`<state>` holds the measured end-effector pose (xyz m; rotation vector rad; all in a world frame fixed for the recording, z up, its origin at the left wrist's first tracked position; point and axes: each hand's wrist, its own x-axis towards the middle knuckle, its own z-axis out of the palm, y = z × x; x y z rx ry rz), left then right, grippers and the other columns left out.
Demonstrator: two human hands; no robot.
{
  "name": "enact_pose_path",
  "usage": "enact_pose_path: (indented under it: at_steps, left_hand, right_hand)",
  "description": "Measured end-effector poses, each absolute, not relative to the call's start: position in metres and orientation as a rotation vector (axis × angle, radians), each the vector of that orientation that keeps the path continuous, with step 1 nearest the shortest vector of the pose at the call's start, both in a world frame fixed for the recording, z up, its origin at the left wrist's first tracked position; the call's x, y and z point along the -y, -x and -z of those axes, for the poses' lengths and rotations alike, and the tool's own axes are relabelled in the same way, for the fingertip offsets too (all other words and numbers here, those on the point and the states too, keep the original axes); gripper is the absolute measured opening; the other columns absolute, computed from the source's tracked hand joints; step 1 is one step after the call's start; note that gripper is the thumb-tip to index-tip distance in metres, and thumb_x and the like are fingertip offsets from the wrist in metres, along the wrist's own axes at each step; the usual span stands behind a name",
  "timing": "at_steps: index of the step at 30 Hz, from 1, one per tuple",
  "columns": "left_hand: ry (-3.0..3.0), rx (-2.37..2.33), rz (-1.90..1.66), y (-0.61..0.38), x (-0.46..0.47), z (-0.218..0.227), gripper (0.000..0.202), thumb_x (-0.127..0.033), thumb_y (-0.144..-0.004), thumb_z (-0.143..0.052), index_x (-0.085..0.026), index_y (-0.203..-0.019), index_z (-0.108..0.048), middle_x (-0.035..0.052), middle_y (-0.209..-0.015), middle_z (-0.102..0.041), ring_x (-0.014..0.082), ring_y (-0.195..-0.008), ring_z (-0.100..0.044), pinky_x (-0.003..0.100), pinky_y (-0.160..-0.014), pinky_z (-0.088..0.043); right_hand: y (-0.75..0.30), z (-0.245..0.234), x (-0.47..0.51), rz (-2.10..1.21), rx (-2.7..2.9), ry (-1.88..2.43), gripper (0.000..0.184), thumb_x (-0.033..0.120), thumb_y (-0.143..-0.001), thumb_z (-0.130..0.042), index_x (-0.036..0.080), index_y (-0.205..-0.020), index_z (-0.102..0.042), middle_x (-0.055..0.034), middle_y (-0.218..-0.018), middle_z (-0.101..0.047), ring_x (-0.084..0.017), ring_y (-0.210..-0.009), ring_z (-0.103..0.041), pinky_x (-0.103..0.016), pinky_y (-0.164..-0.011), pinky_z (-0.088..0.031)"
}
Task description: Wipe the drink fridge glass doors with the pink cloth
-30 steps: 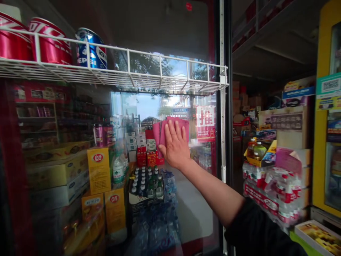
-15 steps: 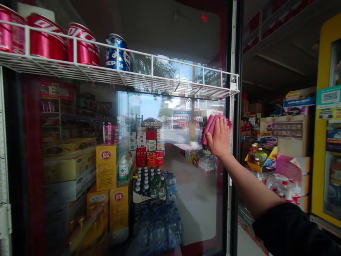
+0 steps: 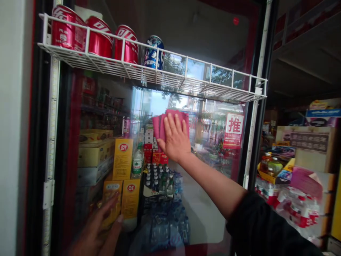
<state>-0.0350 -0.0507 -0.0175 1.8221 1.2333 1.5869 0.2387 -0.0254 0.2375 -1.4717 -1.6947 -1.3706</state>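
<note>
My right hand [image 3: 175, 139] lies flat over a folded pink cloth [image 3: 157, 126] and presses it to the glass door [image 3: 205, 199], below the wire rack. Its fingers point upward along the cloth. Low on the left, my left hand [image 3: 98, 227] shows dim and blurred in front of the glass. Its thumb and fingers are apart, and I see nothing held in them. Above both hands, the white wire rack [image 3: 186, 80] crosses the door, carrying red cola cans [image 3: 99, 37] and a blue Pepsi can [image 3: 153, 53].
A red-and-white sticker [image 3: 233, 129] is on the door's right side. Pale slotted strips [image 3: 49, 142] run down both door edges. Yellow boxes [image 3: 123, 158] and bottles show in or through the glass. Stacked cartons [image 3: 306, 149] and wrapped bottles [image 3: 303, 209] stand at the right.
My right hand and the pink cloth have moved left across the glass, away from the right door edge. My left hand has come into view at lower left. The view has shifted left.
</note>
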Motion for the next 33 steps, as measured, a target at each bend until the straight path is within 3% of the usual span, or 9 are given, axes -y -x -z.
enact_pose_path:
  at_steps: [2,4,7,10,16,20,28,33]
  left_hand:
    - [-1.855,-1.16,-1.65,0.022,0.046,-0.01,0.063,-0.071,-0.098,-0.06,-0.035,-0.149,-0.064,0.0045,-0.152,-0.072,0.0299,-0.135,-0.073,0.031,-0.075,-0.069]
    - [-1.931,-1.128,-1.716,0.014,0.049,-0.035,0.065,-0.072,-0.097,-0.061,-0.032,-0.148,-0.065,0.0049,-0.153,-0.072,0.0309,-0.136,-0.073,0.031,-0.076,-0.07]
    - [-2.082,-1.148,-1.779,0.021,0.052,-0.059,0.064,-0.066,-0.101,-0.058,-0.031,-0.155,-0.059,0.0058,-0.163,-0.064,0.0311,-0.143,-0.068,0.041,-0.101,-0.068]
    - [-2.202,-1.232,-1.853,0.049,0.048,-0.064,0.068,-0.063,-0.103,-0.057,-0.028,-0.161,-0.053,0.0086,-0.171,-0.056,0.0333,-0.153,-0.06,0.054,-0.126,-0.053]
    - [-2.3,-1.418,-1.948,0.1,0.036,-0.052,0.075,-0.064,-0.104,-0.052,-0.022,-0.165,-0.047,0.0147,-0.171,-0.055,0.0367,-0.155,-0.057,0.059,-0.131,-0.046]
    - [-2.413,-1.349,-1.962,0.1,0.034,-0.047,0.072,-0.058,-0.106,-0.054,-0.024,-0.169,-0.042,0.0138,-0.172,-0.053,0.0339,-0.156,-0.056,0.055,-0.129,-0.05]
    - [-2.432,-1.309,-1.926,0.09,0.036,-0.041,0.07,-0.05,-0.107,-0.056,-0.022,-0.169,-0.04,0.0146,-0.172,-0.053,0.0314,-0.157,-0.056,0.051,-0.129,-0.051]
    - [-2.439,-1.306,-1.96,0.082,0.04,-0.051,0.07,-0.051,-0.107,-0.056,-0.02,-0.169,-0.041,0.0152,-0.173,-0.052,0.0316,-0.158,-0.056,0.051,-0.13,-0.05]
  right_hand:
    - [-0.227,-0.239,0.024,1.393,1.844,1.372,0.091,0.057,-0.109,-0.054,0.008,-0.179,-0.022,-0.0148,-0.19,-0.012,-0.039,-0.177,-0.008,-0.063,-0.144,-0.007]
    - [-0.231,-0.243,0.027,1.424,1.964,1.312,0.092,0.058,-0.109,-0.055,0.009,-0.179,-0.022,-0.0138,-0.19,-0.014,-0.037,-0.177,-0.009,-0.06,-0.144,-0.006]
    - [-0.267,-0.252,0.044,1.487,2.041,1.314,0.091,0.061,-0.108,-0.054,0.014,-0.18,-0.022,-0.0103,-0.19,-0.016,-0.034,-0.177,-0.011,-0.057,-0.145,-0.006]
    - [-0.328,-0.251,0.065,1.493,1.828,1.463,0.09,0.062,-0.109,-0.05,0.013,-0.179,-0.022,-0.0123,-0.189,-0.017,-0.035,-0.177,-0.011,-0.06,-0.144,-0.008]
    - [-0.398,-0.222,0.075,1.416,1.357,1.534,0.093,0.059,-0.109,-0.044,0.003,-0.178,-0.016,-0.0261,-0.186,-0.02,-0.044,-0.175,-0.014,-0.069,-0.139,-0.02]
    - [-0.34,-0.216,0.054,1.37,1.328,1.523,0.091,0.056,-0.109,-0.046,0.001,-0.177,-0.02,-0.0277,-0.185,-0.022,-0.046,-0.175,-0.014,-0.071,-0.138,-0.02]
    - [-0.165,-0.238,-0.001,1.276,1.713,1.388,0.093,0.052,-0.107,-0.055,0.006,-0.179,-0.019,-0.0179,-0.19,-0.011,-0.042,-0.177,-0.006,-0.067,-0.143,-0.005]
    - [-0.107,-0.243,-0.019,1.329,1.976,1.197,0.09,0.051,-0.107,-0.058,0.007,-0.178,-0.025,-0.0149,-0.189,-0.015,-0.039,-0.177,-0.011,-0.064,-0.144,-0.006]
